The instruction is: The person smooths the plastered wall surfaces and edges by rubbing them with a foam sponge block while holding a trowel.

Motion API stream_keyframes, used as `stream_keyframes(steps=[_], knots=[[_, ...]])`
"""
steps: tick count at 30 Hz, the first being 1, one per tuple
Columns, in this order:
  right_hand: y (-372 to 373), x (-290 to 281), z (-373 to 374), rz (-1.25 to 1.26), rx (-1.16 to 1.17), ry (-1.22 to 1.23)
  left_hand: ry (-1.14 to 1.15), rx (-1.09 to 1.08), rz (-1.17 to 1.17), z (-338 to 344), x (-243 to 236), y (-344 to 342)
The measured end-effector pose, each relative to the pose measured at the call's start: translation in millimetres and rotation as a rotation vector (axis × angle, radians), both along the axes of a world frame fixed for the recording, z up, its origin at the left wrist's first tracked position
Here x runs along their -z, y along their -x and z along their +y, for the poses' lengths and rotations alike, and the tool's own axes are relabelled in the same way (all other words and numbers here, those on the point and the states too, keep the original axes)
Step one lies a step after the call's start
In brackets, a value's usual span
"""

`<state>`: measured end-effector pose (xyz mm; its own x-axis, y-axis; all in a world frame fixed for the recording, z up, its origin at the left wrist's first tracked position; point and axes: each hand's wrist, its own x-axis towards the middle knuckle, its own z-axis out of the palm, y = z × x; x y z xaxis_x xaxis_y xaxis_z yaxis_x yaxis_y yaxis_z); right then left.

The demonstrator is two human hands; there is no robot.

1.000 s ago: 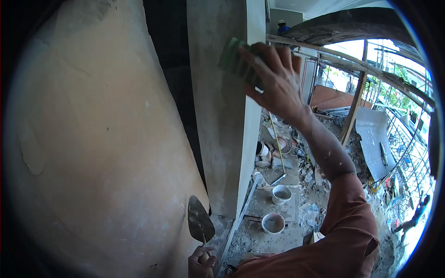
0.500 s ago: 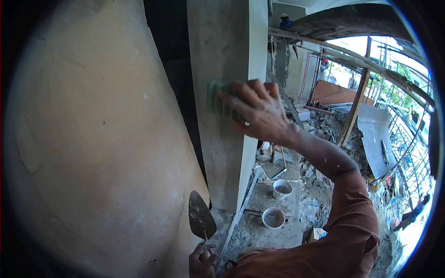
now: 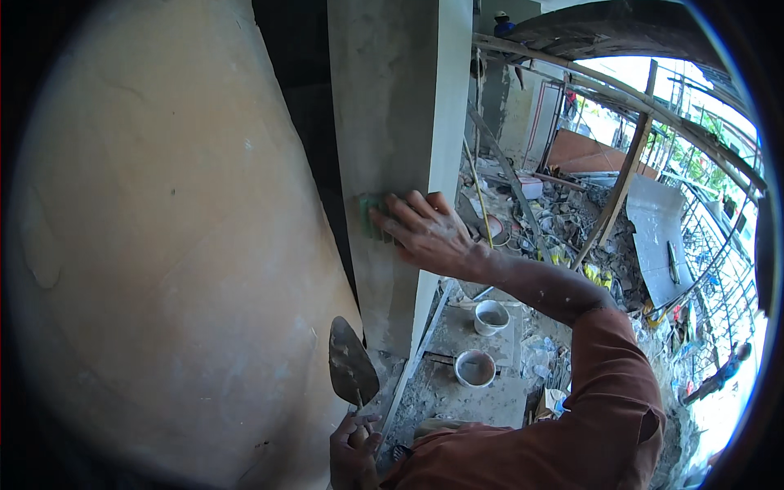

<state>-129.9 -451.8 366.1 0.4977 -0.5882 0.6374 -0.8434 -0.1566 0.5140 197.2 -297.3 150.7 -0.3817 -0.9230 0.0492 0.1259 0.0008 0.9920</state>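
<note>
My right hand [image 3: 429, 233] presses a green sponge [image 3: 371, 216] flat against the grey plastered face of a column [image 3: 384, 106]. Its fingers wrap over the sponge's near side and partly cover it. Low in the view, my left hand [image 3: 355, 445] is closed round the handle of a trowel [image 3: 353, 363]. The trowel's leaf-shaped blade points up and carries some light smears of mortar. It stands apart from the column's foot, in front of the edge of a large tan panel [image 3: 180, 245].
Two white buckets [image 3: 491, 317] [image 3: 475, 369] with grey contents stand on boards right of the column. A long straightedge [image 3: 416, 359] leans by its foot. Rubble [image 3: 563, 204], wooden poles [image 3: 625, 180] and a bent sheet [image 3: 657, 237] lie further right. People are in the distance.
My right hand has slid the sponge down the column face. The left hand with the trowel has hardly moved. The view has shifted slightly.
</note>
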Motion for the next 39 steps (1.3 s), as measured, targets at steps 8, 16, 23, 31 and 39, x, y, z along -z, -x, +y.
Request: stream_keyframes(steps=[8, 16, 23, 31, 39], knots=[[15, -113, 27, -0.145, 0.047, 0.357, -0.115, -0.009, -0.059, -1, -4, -7], [-11, -8, 8, 0.005, 0.015, 0.118, -0.060, -0.023, -0.011, 0, -11, -1], [-11, -28, 9, -0.022, -0.075, 0.131, -0.162, -0.083, -0.032, 17, 4, -15], [-9, -85, 1, 0.063, -0.001, 0.170, -0.081, -0.084, 0.030, 12, 13, -3], [-12, -80, 5, 0.035, -0.063, 0.018, 0.096, -0.029, -0.111, 11, 11, -11]])
